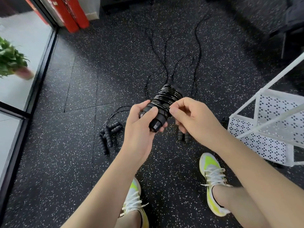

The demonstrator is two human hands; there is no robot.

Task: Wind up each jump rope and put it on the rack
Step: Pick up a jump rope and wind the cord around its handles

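My left hand (141,122) grips the paired black handles of a jump rope (162,104), whose thin black cord is coiled many times around them. My right hand (189,116) pinches the cord end against the coil at its lower right side. On the floor to the left lies a bundle of black ribbed handles (108,135) with cords attached. Two more black handles (183,137) lie on the floor below my right hand, partly hidden by it. Loose black cords (166,51) trail away across the floor beyond my hands. The white perforated metal rack (263,129) stands at the right.
The floor is black speckled rubber. My feet in yellow-white sneakers (212,178) stand below my hands. A glass wall with a black frame (41,76) runs along the left, with a potted plant (11,60) behind it. Red cylinders (72,15) stand at top left.
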